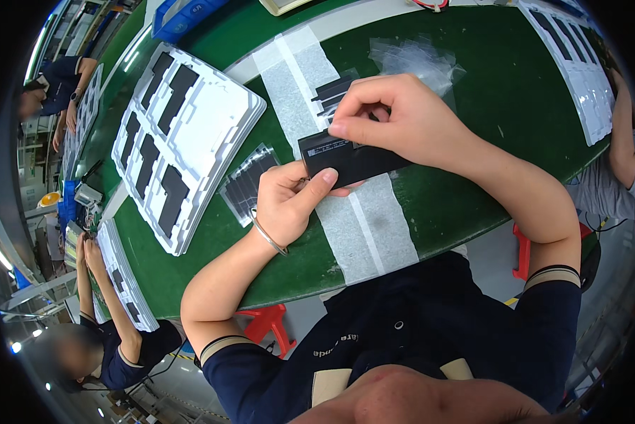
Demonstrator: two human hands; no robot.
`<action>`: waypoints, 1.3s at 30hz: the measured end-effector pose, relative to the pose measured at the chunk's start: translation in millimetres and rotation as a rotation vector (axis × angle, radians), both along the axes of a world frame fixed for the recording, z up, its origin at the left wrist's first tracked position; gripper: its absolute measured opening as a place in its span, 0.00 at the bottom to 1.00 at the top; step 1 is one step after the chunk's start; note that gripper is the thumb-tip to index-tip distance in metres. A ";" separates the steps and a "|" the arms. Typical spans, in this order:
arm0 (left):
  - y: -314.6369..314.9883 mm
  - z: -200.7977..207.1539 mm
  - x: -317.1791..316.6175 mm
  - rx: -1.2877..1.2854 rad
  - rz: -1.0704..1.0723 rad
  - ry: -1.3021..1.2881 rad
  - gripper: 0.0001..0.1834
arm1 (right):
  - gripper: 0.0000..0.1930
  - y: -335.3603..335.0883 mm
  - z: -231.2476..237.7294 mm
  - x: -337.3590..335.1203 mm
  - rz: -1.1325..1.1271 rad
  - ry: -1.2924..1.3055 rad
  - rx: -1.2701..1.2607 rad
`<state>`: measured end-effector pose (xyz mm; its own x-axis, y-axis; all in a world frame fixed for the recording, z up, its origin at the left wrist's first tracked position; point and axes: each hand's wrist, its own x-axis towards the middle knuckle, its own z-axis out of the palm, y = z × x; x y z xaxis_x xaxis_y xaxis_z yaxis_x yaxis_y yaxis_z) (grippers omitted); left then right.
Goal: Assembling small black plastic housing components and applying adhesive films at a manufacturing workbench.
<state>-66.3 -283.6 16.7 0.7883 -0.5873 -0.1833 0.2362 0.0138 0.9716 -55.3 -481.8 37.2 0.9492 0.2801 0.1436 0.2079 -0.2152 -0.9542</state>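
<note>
My left hand [289, 198] is closed on a flat black battery [353, 162], thumb on its near face and fingers beneath. White print and a small square code mark the battery's upper left edge. Over that edge, my right hand [388, 116] pinches thumb and index finger together. Whatever lies between those fingertips is too small to tell. A clear sheet with black strips [248, 185] lies beside my left hand. Another set of black strips [331, 90] sits just beyond the battery, partly hidden by my right hand.
A white tray [215, 116] holding several black L-shaped pieces lies at left. Clear plastic films [413, 63] are heaped at the back. Textured pale strips [370, 230] cross the green table [487, 92]. Another white tray [579, 85] stands right; a blue bin [183, 20] stands back left. Other people work on both sides.
</note>
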 end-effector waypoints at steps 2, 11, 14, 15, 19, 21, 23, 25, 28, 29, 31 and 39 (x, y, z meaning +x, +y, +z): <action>1.3 -1.2 -0.2 0.005 0.006 0.001 0.11 | 0.10 1.7 0.8 -0.6 0.018 0.043 -0.023; 4.6 -1.7 2.7 0.030 -0.037 -0.012 0.11 | 0.11 -0.6 -8.3 5.0 0.125 0.133 0.142; 5.0 -1.3 3.8 -0.034 -0.046 -0.002 0.12 | 0.13 -7.0 -2.4 9.4 0.105 0.363 0.188; 5.8 -1.6 4.0 -0.034 -0.045 -0.002 0.12 | 0.13 -6.7 -3.9 8.8 0.105 0.364 0.187; 5.0 -0.4 3.9 -0.036 -0.053 0.029 0.13 | 0.15 -7.0 -5.4 3.4 0.100 0.092 0.033; 5.6 0.3 3.2 -0.025 -0.052 0.035 0.13 | 0.15 -6.2 -6.5 2.3 0.098 -0.059 -0.079; 6.1 0.0 3.9 -0.046 -0.047 0.047 0.13 | 0.12 -4.7 -11.8 2.9 0.028 -0.294 -0.201; 6.1 -0.9 4.5 -0.062 -0.058 0.040 0.12 | 0.12 -3.9 -14.7 4.9 0.040 -0.290 -0.116; 8.0 -3.7 4.1 -0.076 -0.073 0.024 0.11 | 0.11 -1.9 -12.1 4.0 0.077 -0.222 -0.033; 8.1 -4.3 4.0 -0.073 -0.080 0.015 0.10 | 0.10 -1.4 -10.0 2.5 0.098 -0.158 -0.035; 8.2 -3.9 3.9 -0.051 -0.087 -0.012 0.10 | 0.10 0.1 -6.3 0.1 0.113 -0.177 -0.058; 6.6 -4.5 0.8 0.064 -0.079 -0.090 0.10 | 0.08 8.9 -10.9 -4.6 0.052 -0.230 -0.091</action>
<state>-65.4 -277.0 12.2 0.7547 -0.6379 -0.1535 0.1462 -0.0645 0.9872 -59.9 -472.9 26.3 0.8784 0.3492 0.3262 0.4304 -0.2816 -0.8576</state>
